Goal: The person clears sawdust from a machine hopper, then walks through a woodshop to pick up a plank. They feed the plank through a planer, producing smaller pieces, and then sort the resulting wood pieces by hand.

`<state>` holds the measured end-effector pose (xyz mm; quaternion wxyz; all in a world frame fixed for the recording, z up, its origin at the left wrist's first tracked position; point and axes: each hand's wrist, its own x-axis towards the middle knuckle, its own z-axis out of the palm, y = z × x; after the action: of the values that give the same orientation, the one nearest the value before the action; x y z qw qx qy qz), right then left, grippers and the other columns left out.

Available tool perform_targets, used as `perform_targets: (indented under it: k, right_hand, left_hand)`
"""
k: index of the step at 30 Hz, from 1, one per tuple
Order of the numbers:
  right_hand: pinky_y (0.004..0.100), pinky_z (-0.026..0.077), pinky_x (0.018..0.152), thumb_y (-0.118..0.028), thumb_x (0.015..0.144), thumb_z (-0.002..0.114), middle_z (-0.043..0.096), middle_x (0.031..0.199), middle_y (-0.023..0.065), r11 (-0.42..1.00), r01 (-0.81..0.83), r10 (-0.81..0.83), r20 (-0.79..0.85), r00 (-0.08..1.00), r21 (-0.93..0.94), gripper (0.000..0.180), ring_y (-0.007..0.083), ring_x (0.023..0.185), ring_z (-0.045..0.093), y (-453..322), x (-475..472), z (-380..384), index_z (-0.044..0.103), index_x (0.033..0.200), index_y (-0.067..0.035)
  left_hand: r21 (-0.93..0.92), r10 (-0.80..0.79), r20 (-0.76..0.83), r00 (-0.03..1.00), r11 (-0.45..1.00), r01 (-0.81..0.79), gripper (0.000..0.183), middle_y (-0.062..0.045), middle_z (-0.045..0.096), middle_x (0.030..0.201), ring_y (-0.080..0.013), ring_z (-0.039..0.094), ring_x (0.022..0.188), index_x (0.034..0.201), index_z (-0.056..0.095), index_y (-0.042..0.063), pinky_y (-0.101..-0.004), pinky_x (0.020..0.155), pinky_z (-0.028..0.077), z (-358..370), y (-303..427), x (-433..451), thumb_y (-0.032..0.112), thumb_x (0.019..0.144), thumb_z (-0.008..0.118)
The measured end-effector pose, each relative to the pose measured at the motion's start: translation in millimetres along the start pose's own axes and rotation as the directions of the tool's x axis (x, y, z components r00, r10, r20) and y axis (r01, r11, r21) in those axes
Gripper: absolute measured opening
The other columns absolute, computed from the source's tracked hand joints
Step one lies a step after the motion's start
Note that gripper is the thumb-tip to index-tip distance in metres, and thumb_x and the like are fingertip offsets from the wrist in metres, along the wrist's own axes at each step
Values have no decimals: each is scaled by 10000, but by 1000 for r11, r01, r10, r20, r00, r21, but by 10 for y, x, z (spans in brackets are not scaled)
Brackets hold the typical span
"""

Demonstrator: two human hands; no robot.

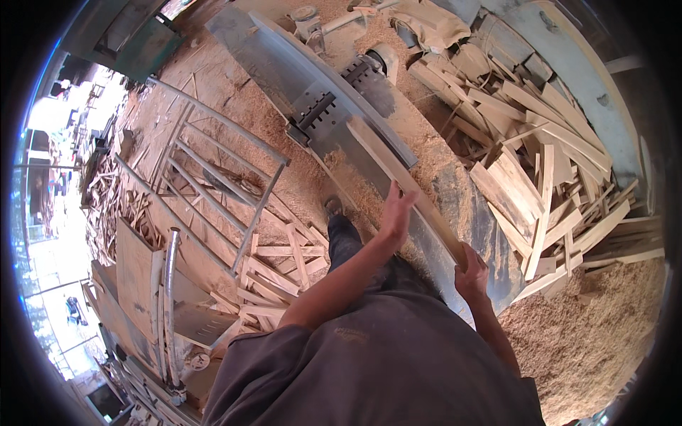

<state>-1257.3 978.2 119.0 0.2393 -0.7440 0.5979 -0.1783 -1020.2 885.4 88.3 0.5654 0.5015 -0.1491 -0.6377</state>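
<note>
A long, narrow wooden board [386, 160] lies on the metal bed [341, 144] of a jointer, alongside its straight metal fence [367, 112]. My right hand [471, 271] grips the board's near end. Farther up the board, my left hand [397, 215] is against its left side, fingers extended and apart, the thumb reaching toward the top; its exact contact is partly hidden. Beyond the board's far end, the dark toothed edges of the cutter opening [315, 112] cross the bed. Another toothed section [359, 74] shows on the fence's other side.
Wood offcuts [554, 175] are heaped right of the machine, above a large mound of shavings [586, 341]. A metal tube frame [213, 175] stands at left, near more scrap strips [277, 266]. Wood shavings [341, 160] litter the bed. My shoe [333, 205] is beside the machine.
</note>
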Motion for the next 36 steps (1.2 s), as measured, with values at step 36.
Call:
perform_targets:
  k: [36]
  right_hand:
    - [411,509,872,24,679,650,546,1066,77,984,173,-167,-131,977,38,692,307,1023,553,-2049,3612,1553,608,1340,-176]
  left_hand:
    - [469,547,-318,775,801,-373,686,-143,604,1114,-260,612,991,1350,431,-26,-346,893,494,-1057,2282,3240,8,708,670]
